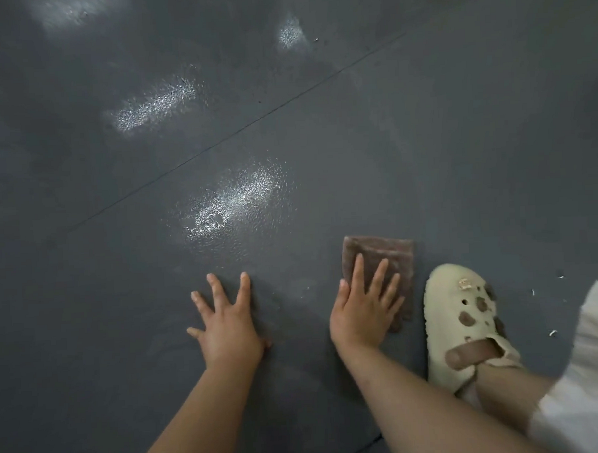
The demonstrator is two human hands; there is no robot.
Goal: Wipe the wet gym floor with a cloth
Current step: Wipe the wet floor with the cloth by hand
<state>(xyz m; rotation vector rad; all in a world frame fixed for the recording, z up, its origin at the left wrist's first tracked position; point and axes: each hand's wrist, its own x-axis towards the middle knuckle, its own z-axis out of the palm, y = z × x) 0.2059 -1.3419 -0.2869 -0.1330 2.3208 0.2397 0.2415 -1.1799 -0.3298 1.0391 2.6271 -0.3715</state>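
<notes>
1. The right hand (364,310) lies flat with straight fingers, pressing on the brown cloth (383,267).
2. The left hand (226,323) is spread flat on the grey floor (458,151), holding nothing.
3. The cloth lies just left of a cream shoe (461,318).
4. Shiny wet patches (235,201) are farther away, to the left.

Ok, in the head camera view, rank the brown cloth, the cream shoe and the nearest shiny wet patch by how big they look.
1. wet patch
2. cream shoe
3. brown cloth, partly covered by the right hand

Patch and shoe look close; the shoe sits nearer the camera.
</notes>
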